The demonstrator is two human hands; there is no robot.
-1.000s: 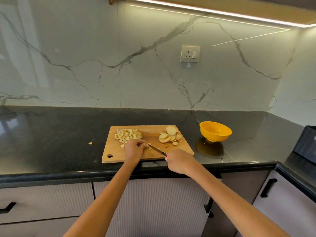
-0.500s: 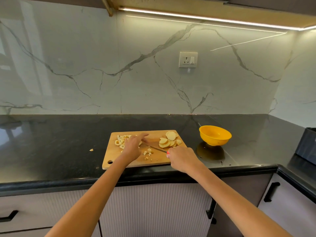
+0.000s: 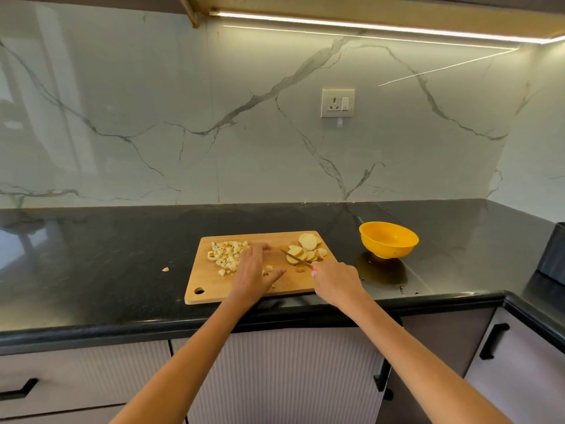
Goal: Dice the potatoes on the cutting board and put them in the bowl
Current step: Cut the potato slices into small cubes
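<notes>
A wooden cutting board (image 3: pixel 214 286) lies on the black counter. A pile of diced potato (image 3: pixel 226 254) sits on its far left, and round potato slices (image 3: pixel 307 249) are stacked on its far right. My left hand (image 3: pixel 253 270) lies flat over the board's middle with fingers spread and straight, beside the diced pile and over a few loose cubes. My right hand (image 3: pixel 336 281) grips a knife (image 3: pixel 296 260) whose blade points at the slices. An empty yellow bowl (image 3: pixel 388 240) stands on the counter to the right of the board.
One stray potato bit (image 3: pixel 165 269) lies on the counter left of the board. A dark box (image 3: pixel 553 255) stands at the right edge. A wall socket (image 3: pixel 337 103) is on the marble backsplash. Cabinet drawers with black handles are below the counter.
My left hand has let go of the piece it held under the knife, opened flat and slid toward the diced pile. The knife has lifted off the cut bits and swung toward the slices.
</notes>
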